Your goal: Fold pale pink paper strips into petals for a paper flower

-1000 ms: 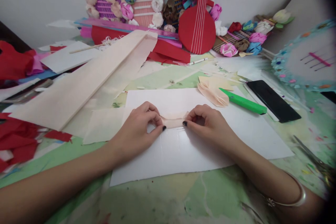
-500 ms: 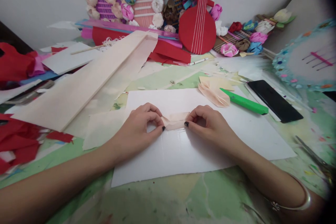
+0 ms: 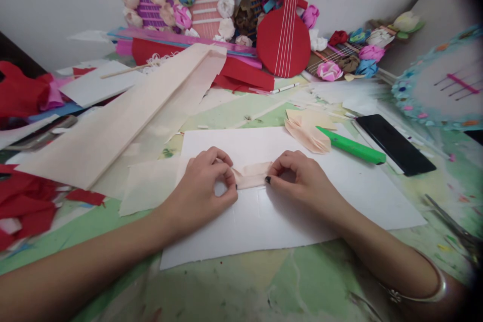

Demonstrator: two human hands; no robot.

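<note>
A small folded strip of pale peach paper (image 3: 252, 175) stretches between my two hands, just over a white sheet (image 3: 241, 226). My left hand (image 3: 211, 176) pinches its left end between thumb and fingers. At the other end, my right hand (image 3: 298, 176) grips the strip the same way, a dark thumbnail showing. Behind my right hand lie pleated peach paper pieces (image 3: 308, 135), touched by the tip of a green cutter knife (image 3: 352, 147). A pale sheet of paper (image 3: 151, 186) sticks out from under the left edge of the white sheet.
A long folded cream paper (image 3: 124, 115) slants across the left side, near red paper scraps (image 3: 26, 206). A black phone (image 3: 396, 144) and scissors (image 3: 458, 226) lie at the right. Along the wall stand paper flowers and a red lute-shaped craft (image 3: 284, 40).
My left thumb has rolled slightly inward, so its dark nail is now mostly hidden. The strip's near edge looks flatter. My right hand has hardly moved.
</note>
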